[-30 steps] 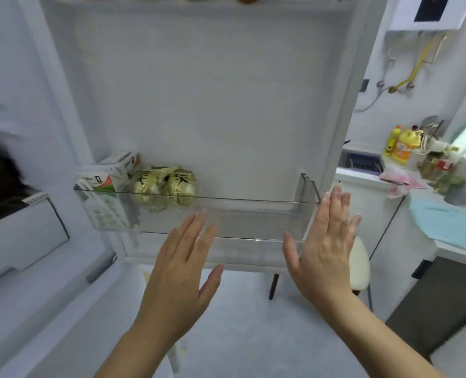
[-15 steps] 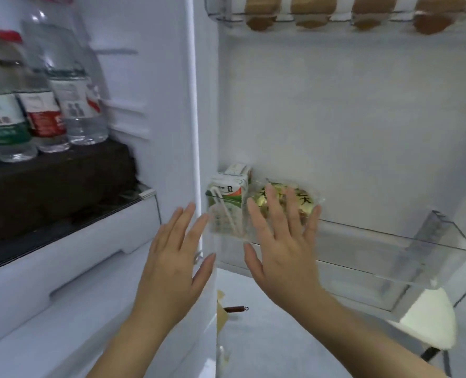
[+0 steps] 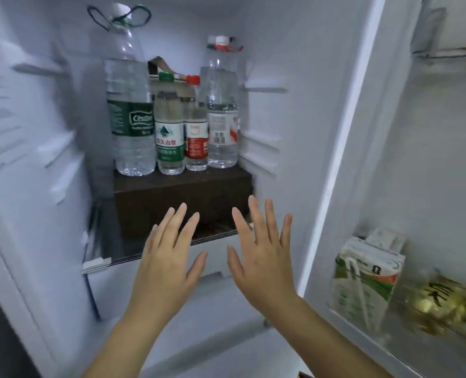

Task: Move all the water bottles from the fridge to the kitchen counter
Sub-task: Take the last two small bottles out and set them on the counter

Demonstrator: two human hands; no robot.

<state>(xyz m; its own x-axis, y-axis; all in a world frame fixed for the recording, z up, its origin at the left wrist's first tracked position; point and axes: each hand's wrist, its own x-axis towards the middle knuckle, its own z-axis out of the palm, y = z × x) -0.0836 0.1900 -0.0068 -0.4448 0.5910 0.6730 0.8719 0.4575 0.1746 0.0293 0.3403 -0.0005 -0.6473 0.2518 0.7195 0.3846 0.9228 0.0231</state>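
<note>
Fridge open | four bottles upright in a row on the dark box, upper centre of frame | left hand and right hand spread, empty, below the box | none moved yet, judging by this view; counter unseen.

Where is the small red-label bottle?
Head view: the small red-label bottle stands on the dark box in the fridge, between the small green-label bottle on its left and the tall red-capped bottle.

Four clear water bottles stand upright inside the fridge.
</note>
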